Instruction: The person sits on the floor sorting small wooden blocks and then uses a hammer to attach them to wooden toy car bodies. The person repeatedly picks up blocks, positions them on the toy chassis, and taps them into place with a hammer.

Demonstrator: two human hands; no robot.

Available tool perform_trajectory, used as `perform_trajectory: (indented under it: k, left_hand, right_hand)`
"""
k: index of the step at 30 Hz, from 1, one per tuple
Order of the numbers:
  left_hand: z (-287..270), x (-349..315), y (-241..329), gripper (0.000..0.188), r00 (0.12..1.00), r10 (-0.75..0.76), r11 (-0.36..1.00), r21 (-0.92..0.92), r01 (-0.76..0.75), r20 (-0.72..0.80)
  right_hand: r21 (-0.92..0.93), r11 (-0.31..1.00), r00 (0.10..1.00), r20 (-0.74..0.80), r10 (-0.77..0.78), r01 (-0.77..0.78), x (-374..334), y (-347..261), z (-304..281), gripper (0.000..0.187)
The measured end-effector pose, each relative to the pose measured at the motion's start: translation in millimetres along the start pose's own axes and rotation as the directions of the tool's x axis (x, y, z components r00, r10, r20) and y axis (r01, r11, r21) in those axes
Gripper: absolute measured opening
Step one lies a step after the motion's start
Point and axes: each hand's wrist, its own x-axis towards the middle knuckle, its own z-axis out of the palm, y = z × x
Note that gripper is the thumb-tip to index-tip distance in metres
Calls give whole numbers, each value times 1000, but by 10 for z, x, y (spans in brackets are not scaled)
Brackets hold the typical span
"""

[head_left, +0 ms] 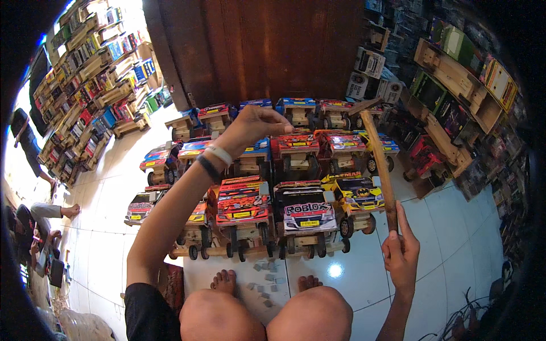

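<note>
My right hand (401, 253) is closed around the lower end of a hammer's long wooden handle (380, 159). The hammer head (364, 106) is up at the far right of the toy trucks. My left hand (253, 132) reaches over the middle of the rows, thumb and fingertips pressed together near a red toy truck (296, 145). Whatever the fingertips hold, if anything, is too small to make out. Wooden toy trucks with printed paper fronts and black wheels stand close together, among them a black-and-white one (307, 210), an orange-red one (243, 202) and a yellow one (359, 194).
Small grey pieces (267, 279) lie on the white tiled floor (369, 278) between my feet. Stacked toy trucks (94, 74) rise at the left; more wooden bodies (455, 79) are piled at the right. A brown wooden panel (256, 51) stands behind. Other people sit or stand at far left.
</note>
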Motion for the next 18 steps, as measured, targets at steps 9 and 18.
perform_trajectory:
  k: [9,18]
  left_hand:
    - [429,1026,-431,21,991,55,998,-46,-49,123]
    - [620,1160,-711,22,999,-11,993,-115,16,43]
  right_hand:
    - [48,999,999,34,22,-24,35,-56,-29,57]
    - [36,999,996,90,-17,14,153,29,-13,57]
